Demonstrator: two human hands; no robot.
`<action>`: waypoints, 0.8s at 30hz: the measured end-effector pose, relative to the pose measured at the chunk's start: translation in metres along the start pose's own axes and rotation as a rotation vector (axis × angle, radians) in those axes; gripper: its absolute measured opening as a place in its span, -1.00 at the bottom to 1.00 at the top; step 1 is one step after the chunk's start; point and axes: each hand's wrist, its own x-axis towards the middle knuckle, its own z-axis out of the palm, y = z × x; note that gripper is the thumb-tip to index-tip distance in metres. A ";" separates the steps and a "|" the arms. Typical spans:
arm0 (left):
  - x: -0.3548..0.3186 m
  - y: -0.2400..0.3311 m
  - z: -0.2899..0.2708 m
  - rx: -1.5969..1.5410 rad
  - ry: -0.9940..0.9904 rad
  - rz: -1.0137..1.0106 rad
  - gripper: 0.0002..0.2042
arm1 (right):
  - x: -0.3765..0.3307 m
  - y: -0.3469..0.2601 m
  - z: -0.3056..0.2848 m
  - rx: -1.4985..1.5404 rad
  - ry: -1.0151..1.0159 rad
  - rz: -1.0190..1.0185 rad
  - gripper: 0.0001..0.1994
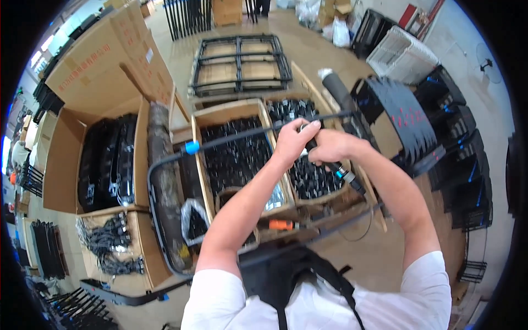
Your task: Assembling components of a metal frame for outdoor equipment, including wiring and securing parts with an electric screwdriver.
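A black bent-tube frame (242, 133) lies across the work area in front of me, with blue tape (192, 147) wrapped on its far bar. On that bar, my left hand (291, 142) is closed, its thumb towards the right. Close beside it, my right hand (336, 146) wraps round a black cylindrical power screwdriver (347, 177) with a blue ring. The tool's rear end slants towards the lower right. Its tip is hidden between my hands. Beneath the frame stand open cardboard trays full of small black parts (234, 165).
To the left is a tall open carton (60, 165) of plastic-wrapped black parts. Black cables (113, 242) lie on a box below it. An orange-handled tool (281, 224) rests near the trays. Beyond them, black frames (239, 58) are stacked. Curved dark panels (407, 118) stand at right.
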 end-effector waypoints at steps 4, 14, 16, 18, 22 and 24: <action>-0.071 -0.012 0.040 0.062 -0.008 -0.038 -0.68 | -0.064 0.025 0.037 -0.069 -0.034 -0.016 -0.66; -0.205 -0.037 0.111 -0.091 0.025 -0.255 -0.72 | -0.168 0.083 0.125 -0.004 -0.058 -0.135 -0.59; -0.221 -0.042 0.111 -0.101 0.006 -0.268 -0.73 | -0.180 0.086 0.137 -0.014 -0.045 -0.161 -0.58; -0.232 -0.040 0.117 -0.122 -0.002 -0.270 -0.73 | -0.186 0.093 0.150 -0.031 -0.019 -0.154 -0.58; -0.247 -0.043 0.116 -0.201 -0.024 -0.293 -0.73 | -0.199 0.088 0.160 -0.032 -0.013 -0.123 -0.54; -0.253 -0.048 0.119 -0.223 -0.011 -0.284 -0.74 | -0.203 0.090 0.165 -0.026 0.007 -0.120 -0.52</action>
